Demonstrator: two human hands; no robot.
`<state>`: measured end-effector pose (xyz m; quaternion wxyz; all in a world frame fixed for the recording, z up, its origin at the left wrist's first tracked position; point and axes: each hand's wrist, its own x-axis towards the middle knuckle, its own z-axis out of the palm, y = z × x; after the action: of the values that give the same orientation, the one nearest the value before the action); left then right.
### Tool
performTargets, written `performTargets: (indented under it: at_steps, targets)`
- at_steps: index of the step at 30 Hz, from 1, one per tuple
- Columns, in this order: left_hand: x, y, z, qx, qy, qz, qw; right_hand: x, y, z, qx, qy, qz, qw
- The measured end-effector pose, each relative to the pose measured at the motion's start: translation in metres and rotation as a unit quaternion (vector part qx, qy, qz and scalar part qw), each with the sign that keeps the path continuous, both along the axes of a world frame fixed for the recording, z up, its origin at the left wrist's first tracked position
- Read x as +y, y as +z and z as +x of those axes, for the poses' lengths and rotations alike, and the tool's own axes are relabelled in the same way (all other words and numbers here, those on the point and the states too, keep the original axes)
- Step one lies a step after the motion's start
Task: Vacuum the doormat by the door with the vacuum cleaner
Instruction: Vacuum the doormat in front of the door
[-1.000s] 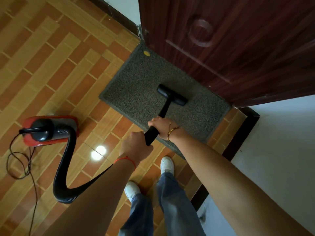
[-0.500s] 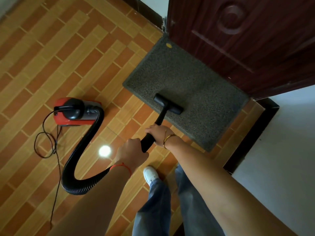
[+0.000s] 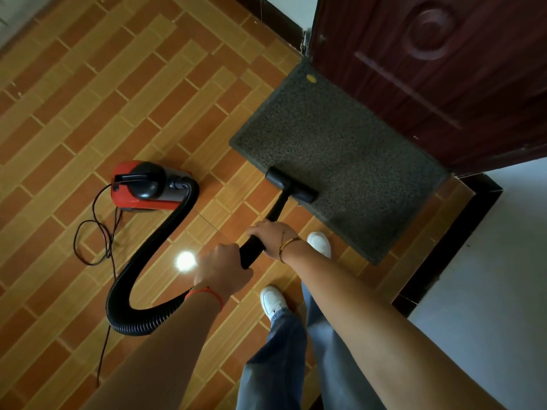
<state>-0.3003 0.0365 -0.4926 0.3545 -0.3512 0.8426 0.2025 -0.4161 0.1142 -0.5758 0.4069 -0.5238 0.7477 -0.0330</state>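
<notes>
A dark grey doormat [image 3: 340, 149] lies on the tiled floor against a dark brown door [image 3: 444, 69]. The black nozzle [image 3: 291, 185] of the vacuum sits on the mat's near edge. A black wand [image 3: 275, 211] runs back from it to my hands. My right hand [image 3: 273, 236] grips the wand further forward; my left hand [image 3: 222, 269] holds it just behind. A ribbed black hose [image 3: 139, 261] curves left to the red and black vacuum body [image 3: 148, 186] on the floor.
The vacuum's black power cord [image 3: 94, 232] loops on the tiles at the left. My white shoes [image 3: 273, 300] stand just short of the mat. A white wall with dark skirting [image 3: 438, 255] runs along the right. A bright light reflection marks the tiles near my left hand.
The nozzle has slid back from the middle of the mat to its near edge. My hands have pulled the wand toward me, and the view has shifted left.
</notes>
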Motion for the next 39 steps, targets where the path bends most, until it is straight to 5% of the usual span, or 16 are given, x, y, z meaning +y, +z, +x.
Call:
performTargets:
  at_steps: [39]
  targets:
    - [-0.102,-0.043,-0.376,0.057,0.100,0.004,0.993,-0.125,-0.023,-0.392,0.071,0.075,0.020,0.995]
